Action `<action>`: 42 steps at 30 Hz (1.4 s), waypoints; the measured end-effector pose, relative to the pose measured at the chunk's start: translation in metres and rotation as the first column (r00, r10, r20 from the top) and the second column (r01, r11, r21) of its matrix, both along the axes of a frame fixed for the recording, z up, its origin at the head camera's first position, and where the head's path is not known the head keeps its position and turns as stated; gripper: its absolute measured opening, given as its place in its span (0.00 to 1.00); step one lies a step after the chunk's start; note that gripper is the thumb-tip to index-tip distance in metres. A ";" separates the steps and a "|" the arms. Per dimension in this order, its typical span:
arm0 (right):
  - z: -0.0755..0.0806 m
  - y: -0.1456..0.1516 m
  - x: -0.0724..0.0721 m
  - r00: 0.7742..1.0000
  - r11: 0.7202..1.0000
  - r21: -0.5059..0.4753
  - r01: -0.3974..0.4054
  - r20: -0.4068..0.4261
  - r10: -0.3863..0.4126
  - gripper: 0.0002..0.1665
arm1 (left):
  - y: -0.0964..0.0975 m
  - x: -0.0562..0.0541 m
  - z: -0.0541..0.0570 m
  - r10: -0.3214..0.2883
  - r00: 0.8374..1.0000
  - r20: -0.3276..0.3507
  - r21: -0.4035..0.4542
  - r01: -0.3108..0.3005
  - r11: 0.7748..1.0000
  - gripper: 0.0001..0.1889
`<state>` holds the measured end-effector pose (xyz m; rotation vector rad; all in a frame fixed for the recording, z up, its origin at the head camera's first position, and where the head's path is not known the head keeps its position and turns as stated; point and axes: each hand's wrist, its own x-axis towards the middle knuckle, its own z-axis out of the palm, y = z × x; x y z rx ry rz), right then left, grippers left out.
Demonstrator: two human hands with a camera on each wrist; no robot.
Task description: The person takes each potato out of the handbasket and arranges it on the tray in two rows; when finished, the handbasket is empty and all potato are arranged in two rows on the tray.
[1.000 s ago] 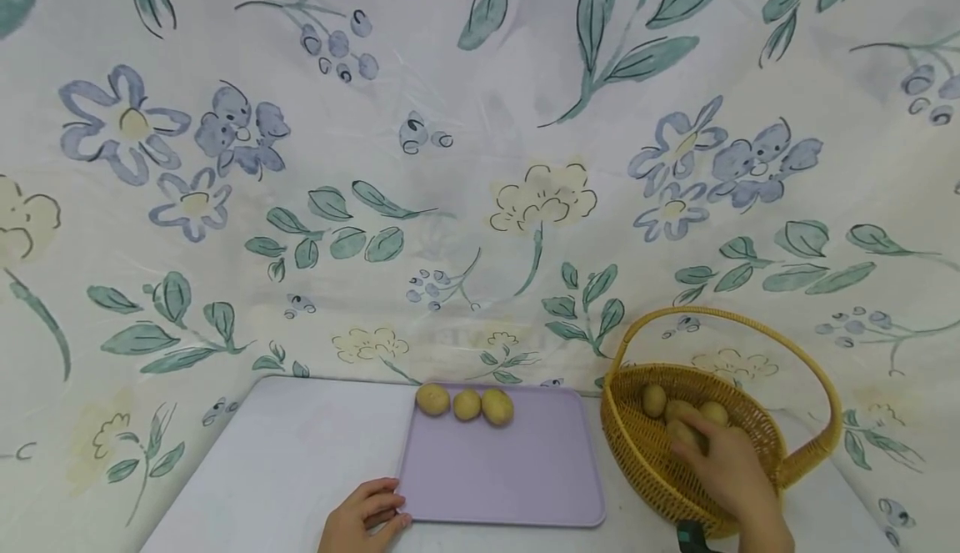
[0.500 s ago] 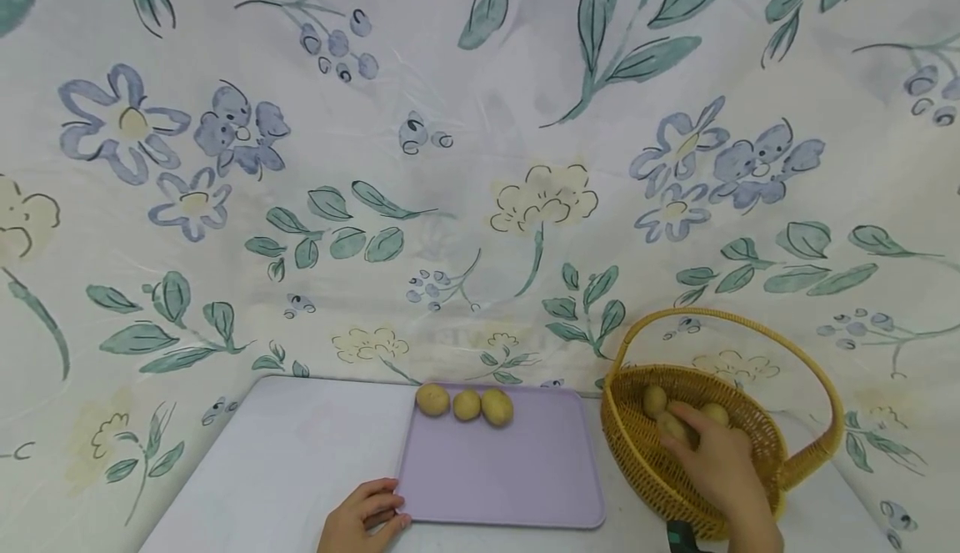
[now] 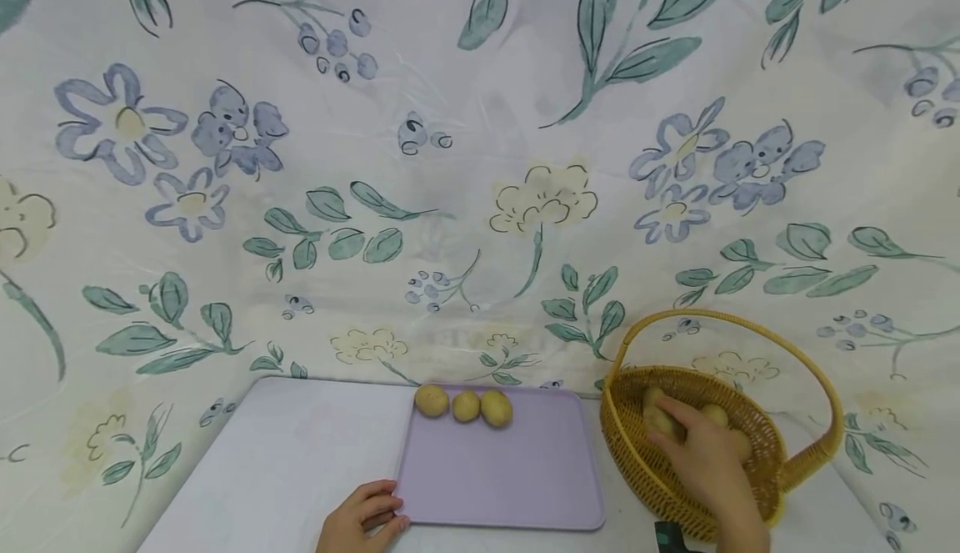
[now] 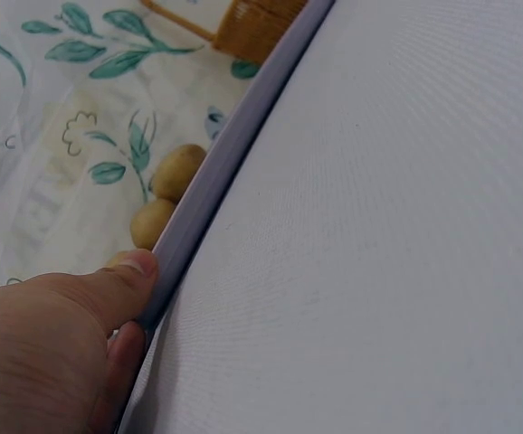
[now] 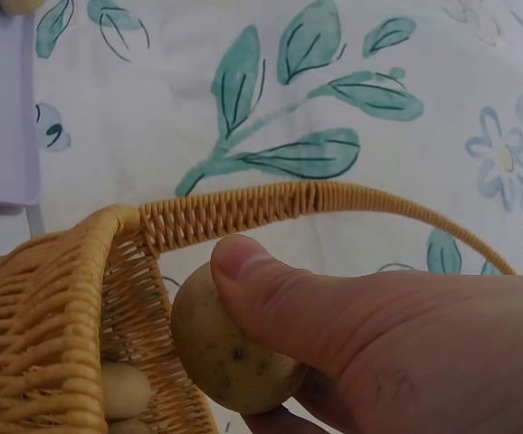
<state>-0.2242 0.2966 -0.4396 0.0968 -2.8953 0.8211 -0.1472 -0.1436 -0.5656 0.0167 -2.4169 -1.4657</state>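
right hand [image 3: 705,457] forward, gripping; left hand [image 3: 360,515] nearer body, resting loosely.

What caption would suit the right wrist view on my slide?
A right hand holds a potato at a wicker basket, more potatoes inside, leaf-patterned cloth behind.

Black device [image 3: 670,536] with green patch, right wrist [image 3: 738,507]
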 end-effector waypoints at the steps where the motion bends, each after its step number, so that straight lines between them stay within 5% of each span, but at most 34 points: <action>1: 0.000 -0.001 0.000 1.000 1.000 -0.015 -0.009 0.003 0.009 0.35 | 0.000 0.000 0.000 0.003 1.000 0.001 0.003 -0.003 1.000 0.10; 14: 0.001 -0.020 -0.002 0.992 0.995 -0.053 -0.083 -0.101 0.077 0.33 | 0.000 0.003 0.000 0.017 1.000 -0.011 0.005 -0.017 1.000 0.11; 32: 0.006 -0.034 -0.003 0.995 0.994 -0.089 -0.067 -0.082 0.060 0.32 | 0.002 -0.002 -0.003 0.038 0.991 -0.125 -0.037 -0.043 0.998 0.14; 42: 0.004 -0.045 -0.006 0.994 0.992 -0.102 -0.072 -0.091 0.062 0.32 | 0.001 -0.001 -0.004 0.042 0.993 -0.108 -0.046 -0.047 0.998 0.13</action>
